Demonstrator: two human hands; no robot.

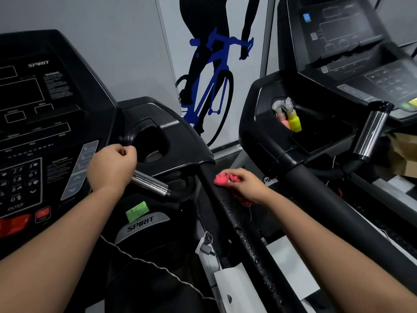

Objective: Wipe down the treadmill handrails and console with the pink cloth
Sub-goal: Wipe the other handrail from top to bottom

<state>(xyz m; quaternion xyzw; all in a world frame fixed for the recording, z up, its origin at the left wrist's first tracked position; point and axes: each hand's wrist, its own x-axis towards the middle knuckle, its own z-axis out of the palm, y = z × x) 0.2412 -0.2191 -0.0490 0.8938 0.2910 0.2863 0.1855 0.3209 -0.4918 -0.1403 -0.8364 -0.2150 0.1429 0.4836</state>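
Handrail axis near-right to far-left, pink cloth atop.

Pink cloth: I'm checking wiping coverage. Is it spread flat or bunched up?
Bunched up. The pink cloth is a crumpled wad gripped by the right hand on the black handrail, a bit trailing below the wrist.

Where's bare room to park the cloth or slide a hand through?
Free: the black rail below the right hand and pink cloth; the cup pocket beside the left hand. Crowded: the neighbouring tray, spray bottles at its left end; the chrome grip by the left hand.
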